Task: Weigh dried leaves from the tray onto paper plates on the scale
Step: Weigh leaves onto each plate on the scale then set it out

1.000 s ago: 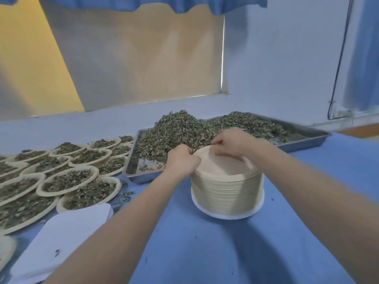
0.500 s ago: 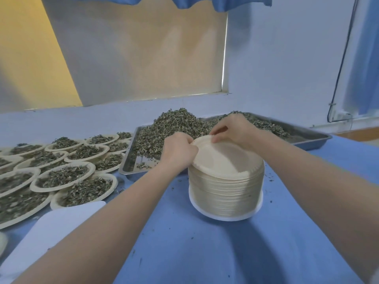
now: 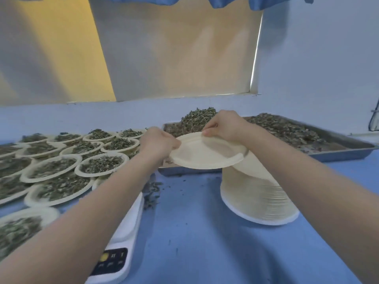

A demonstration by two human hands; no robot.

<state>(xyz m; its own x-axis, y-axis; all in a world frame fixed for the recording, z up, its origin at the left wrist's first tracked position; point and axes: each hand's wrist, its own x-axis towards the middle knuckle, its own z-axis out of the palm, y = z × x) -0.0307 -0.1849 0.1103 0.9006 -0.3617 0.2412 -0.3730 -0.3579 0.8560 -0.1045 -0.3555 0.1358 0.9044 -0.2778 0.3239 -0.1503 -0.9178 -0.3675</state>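
Head view: half a second ago both hands were picking at the top of the paper plate stack [image 3: 258, 193]; now one paper plate [image 3: 207, 153] is lifted clear of it and held in the air, left of the stack and in front of the tray [image 3: 346, 149]. The camera has swung, so the scale [image 3: 123, 232] shows more fully at lower left.

The raised plate's near rim hangs over bare blue table [image 3: 194, 232] — open room lies between scale and stack, dotted only with leaf crumbs. The tray's front lip runs just behind the plate, the dried leaves [image 3: 287, 128] heaped inside. Filled plates [image 3: 102, 163] crowd the left side, close to the scale's far edge.

Both forearms reach forward and converge. The left hand [image 3: 159, 143] pinches the plate's left rim with curled fingers; the right hand [image 3: 222, 125] pinches the far rim, thumb [image 3: 207, 132] pressed on the edge, wrist bent down.
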